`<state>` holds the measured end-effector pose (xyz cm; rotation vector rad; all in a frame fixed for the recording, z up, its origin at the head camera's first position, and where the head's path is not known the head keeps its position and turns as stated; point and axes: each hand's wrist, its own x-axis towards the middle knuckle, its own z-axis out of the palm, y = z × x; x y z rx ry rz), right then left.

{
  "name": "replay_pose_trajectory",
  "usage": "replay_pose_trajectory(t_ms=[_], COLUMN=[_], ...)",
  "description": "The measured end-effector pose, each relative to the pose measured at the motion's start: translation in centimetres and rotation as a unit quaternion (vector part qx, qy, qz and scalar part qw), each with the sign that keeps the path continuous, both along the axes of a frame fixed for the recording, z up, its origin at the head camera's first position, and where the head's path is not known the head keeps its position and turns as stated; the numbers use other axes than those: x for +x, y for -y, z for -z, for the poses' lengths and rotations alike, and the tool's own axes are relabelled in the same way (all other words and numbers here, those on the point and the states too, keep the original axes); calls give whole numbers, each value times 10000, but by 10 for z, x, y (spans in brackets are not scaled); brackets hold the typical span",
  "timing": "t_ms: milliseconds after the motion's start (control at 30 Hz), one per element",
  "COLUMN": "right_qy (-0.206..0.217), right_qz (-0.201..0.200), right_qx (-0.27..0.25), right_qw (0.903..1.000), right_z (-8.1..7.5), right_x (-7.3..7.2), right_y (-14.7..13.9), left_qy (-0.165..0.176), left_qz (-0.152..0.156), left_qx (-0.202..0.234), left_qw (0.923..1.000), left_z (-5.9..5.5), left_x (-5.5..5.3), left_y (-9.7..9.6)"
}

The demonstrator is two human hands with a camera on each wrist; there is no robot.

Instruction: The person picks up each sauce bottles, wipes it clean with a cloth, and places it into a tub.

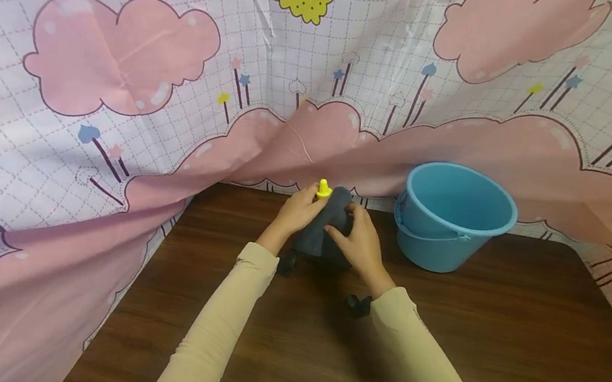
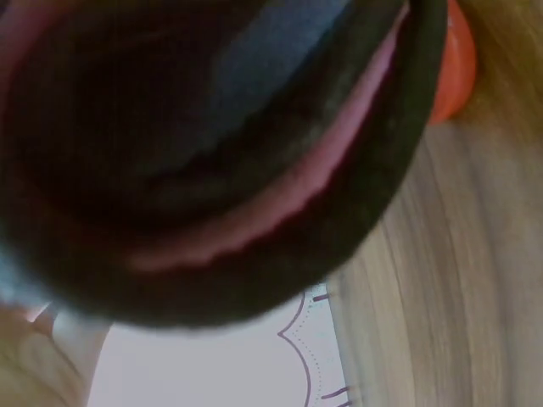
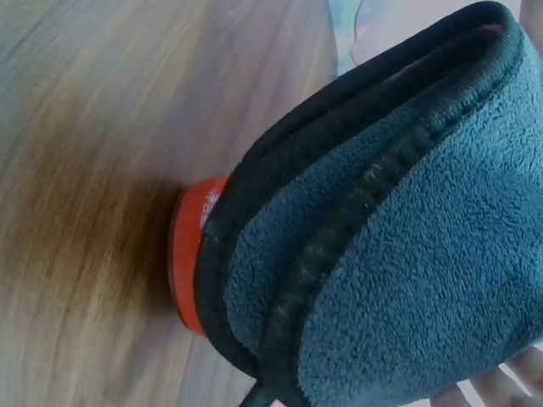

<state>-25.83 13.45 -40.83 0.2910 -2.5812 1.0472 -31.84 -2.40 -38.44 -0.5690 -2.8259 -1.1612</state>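
A dark grey-blue cloth [image 1: 319,234] with black edging is wrapped around a bottle with a pointed yellow cap [image 1: 323,190]. My left hand [image 1: 296,210] grips the bottle near that cap, its thumb along the cloth. On the other side, my right hand [image 1: 364,241] holds the cloth with curled fingers. The bottle's red lower end [image 3: 191,254] sticks out below the folded cloth [image 3: 416,246] in the right wrist view. A bit of the red bottle [image 2: 458,64] also shows in the left wrist view. Most of its body is hidden by the cloth.
A light blue bucket [image 1: 436,248] with its handle lowered stands on the brown wooden table [image 1: 297,355], right of my hands. Behind the table hangs a printed curtain [image 1: 126,67] with pink clouds. Dark wrist cameras [image 1: 357,306] sit under my wrists.
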Motion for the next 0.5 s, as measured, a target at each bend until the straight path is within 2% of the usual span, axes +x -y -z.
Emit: replay_pose_trajectory(t_ms=[200, 500], right_qy=[-15, 122], right_qz=[-45, -233], right_qx=[63, 36], right_qw=[10000, 9996], right_z=[1, 13], right_x=[-3, -3], right_y=[-6, -18], left_qy=[-164, -281], left_qz=[259, 356], left_qx=[-46, -27], left_qw=[9995, 9990], left_z=[0, 2], left_x=[-4, -7], left_y=[3, 4])
